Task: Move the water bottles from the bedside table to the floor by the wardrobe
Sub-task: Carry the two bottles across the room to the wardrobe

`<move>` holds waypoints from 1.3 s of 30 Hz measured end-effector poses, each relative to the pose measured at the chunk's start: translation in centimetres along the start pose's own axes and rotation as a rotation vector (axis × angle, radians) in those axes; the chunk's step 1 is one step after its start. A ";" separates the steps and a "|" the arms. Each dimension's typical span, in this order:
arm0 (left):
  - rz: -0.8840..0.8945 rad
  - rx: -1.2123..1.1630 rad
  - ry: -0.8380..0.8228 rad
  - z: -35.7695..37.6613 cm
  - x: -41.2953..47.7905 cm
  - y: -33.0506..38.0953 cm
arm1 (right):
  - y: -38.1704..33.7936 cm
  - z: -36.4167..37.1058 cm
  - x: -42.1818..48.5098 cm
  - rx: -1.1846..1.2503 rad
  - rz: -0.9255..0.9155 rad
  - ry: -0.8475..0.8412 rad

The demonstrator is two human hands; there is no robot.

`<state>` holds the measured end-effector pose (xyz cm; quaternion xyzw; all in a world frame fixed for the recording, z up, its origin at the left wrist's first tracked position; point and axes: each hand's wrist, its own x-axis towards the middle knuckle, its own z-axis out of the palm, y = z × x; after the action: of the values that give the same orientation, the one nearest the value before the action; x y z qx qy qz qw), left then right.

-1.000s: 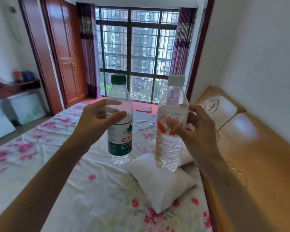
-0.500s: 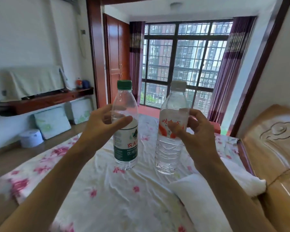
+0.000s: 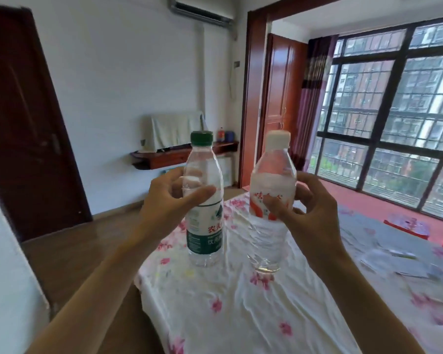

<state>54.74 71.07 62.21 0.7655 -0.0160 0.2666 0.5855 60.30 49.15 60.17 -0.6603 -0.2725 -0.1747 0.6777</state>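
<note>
Open room: A stretch of wooden floor (image 3: 74, 246) is seen left of the flowered bed (image 3: 240, 302), running back to the dark door (image 3: 23, 123) and the wall shelf (image 3: 174, 155).
Edges: The bed's left edge and far corner are seen below and behind the bottles. The wardrobe (image 3: 281, 98) stands beyond the wooden frame, beside the window (image 3: 394, 118).
Change: Against the frame half a second earlier, the view is turned left. The door is now shown, the headboard is gone from view, and the window is shifted right. The bottles are held as before.
Left fingers: The left hand (image 3: 164, 208) is curled round the upper body of the green-capped bottle (image 3: 205, 226), the thumb laid across its front.
Right fingers: The right hand (image 3: 309, 210) is wrapped round the white-capped bottle (image 3: 268, 238) at its red label.
Bottles: Both are held upright in the air over the bed, side by side and apart.
</note>
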 end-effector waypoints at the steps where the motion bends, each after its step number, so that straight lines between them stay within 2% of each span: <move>1: -0.007 0.015 0.028 -0.4 0.4 -0.4 | 0.6 0.5 0.6 -0.005 -0.011 -0.022; 13: -0.036 0.189 0.262 -4.9 1.1 -3.6 | 6.6 6.6 5.7 0.116 0.019 -0.241; 24: -0.056 0.259 0.439 -12.6 1.5 -6.8 | 9.4 16.2 8.2 0.174 0.077 -0.389; 39: -0.111 0.299 0.483 -27.7 8.1 -13.0 | 11.0 34.7 12.4 0.192 0.121 -0.465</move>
<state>55.30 102.51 58.94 0.7572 0.2056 0.4081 0.4668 71.87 85.78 58.05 -0.6305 -0.3961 0.0493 0.6657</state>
